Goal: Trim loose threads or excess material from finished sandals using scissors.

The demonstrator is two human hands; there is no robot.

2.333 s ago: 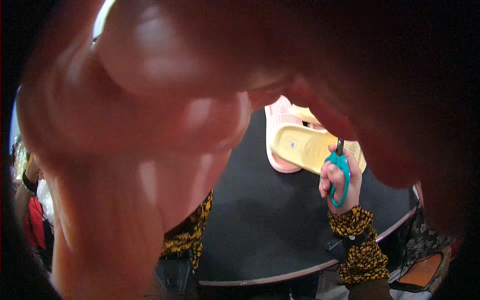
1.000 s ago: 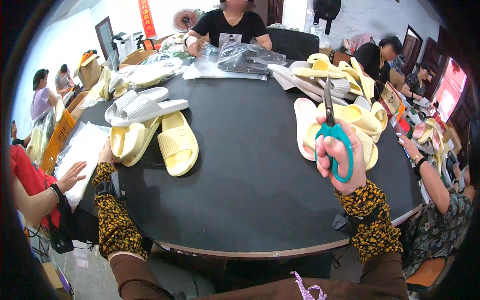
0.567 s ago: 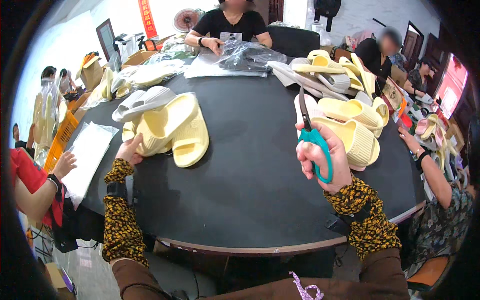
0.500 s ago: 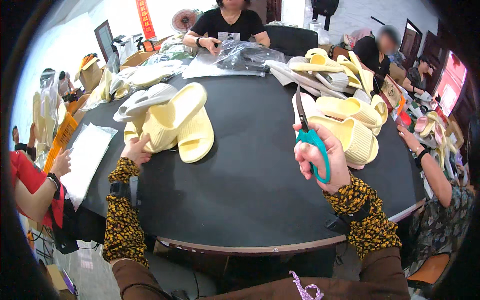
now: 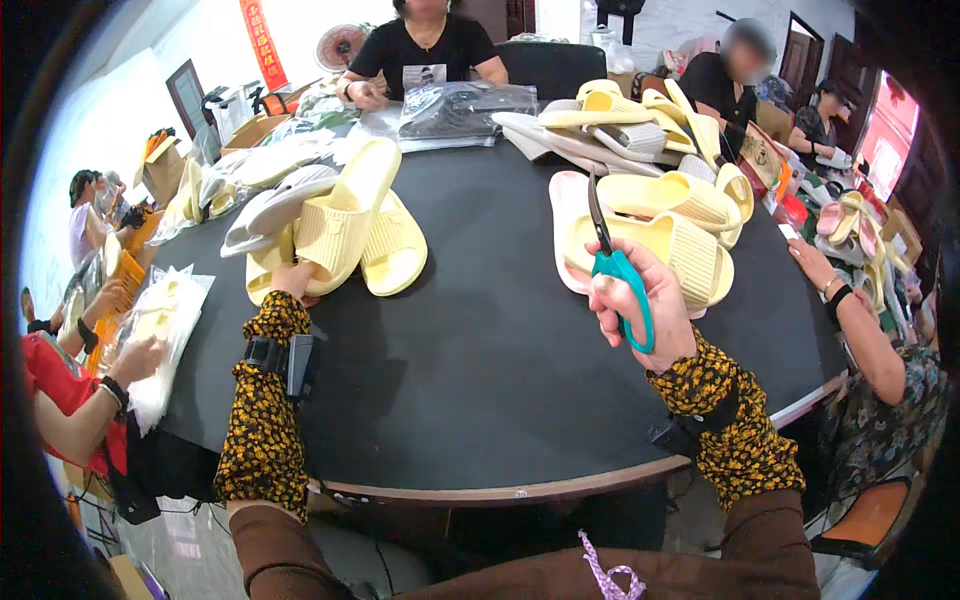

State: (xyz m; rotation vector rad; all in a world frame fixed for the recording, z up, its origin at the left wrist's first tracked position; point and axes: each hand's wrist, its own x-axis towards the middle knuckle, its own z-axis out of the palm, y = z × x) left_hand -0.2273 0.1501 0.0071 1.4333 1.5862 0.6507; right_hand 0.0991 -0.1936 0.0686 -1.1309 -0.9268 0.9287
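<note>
My right hand (image 5: 645, 300) is wrapped round the teal handles of a pair of scissors (image 5: 622, 268), their dark blades pointing up and away from me. At the left, my left hand (image 5: 291, 282) grips a pale yellow slipper (image 5: 330, 235) from below, its fingers partly hidden by the sole. That slipper stands tilted over other slippers. Just right of it a second yellow slipper (image 5: 396, 250) lies on the table, and grey slippers (image 5: 280, 205) lean behind. Beyond the scissors sit more yellow slippers (image 5: 690, 255) and a pink-edged one (image 5: 568, 215).
The black table (image 5: 470, 380) has a curved near edge. A larger slipper pile (image 5: 620, 130) lies far right, with clear plastic bags (image 5: 465, 110) at the far side. Co-workers sit around; one person's hand (image 5: 140, 360) is at left over bagged slippers, another's hand (image 5: 815, 262) rests at right.
My left hand has slid further under the yellow slipper, which now stands steeper. The view has shifted slightly. At left, a co-worker's hand now meets a bagged slipper. My right hand still holds the scissors.
</note>
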